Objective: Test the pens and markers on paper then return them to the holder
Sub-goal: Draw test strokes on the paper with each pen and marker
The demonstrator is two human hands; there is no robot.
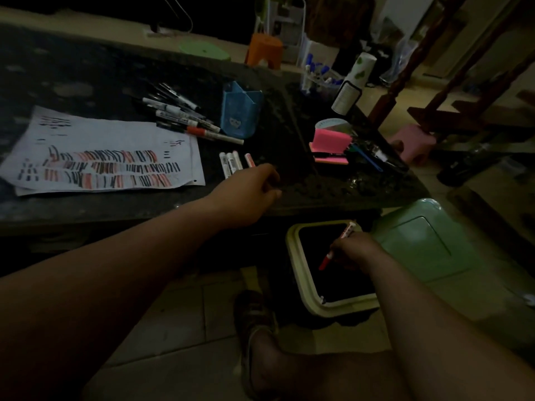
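Over the bin (296,267) at five o'clock, the right grip (351,251) pinches a red marker (326,259), while the left grip (249,195) lies loosely curled at the counter (333,192) edge beside loose markers (231,163).

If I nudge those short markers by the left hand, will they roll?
Probably: the short markers look round-barrelled and lie loose on the hard tabletop. They seem light and stiff, so one should lift without bending. Nudging one may shift its close neighbours.
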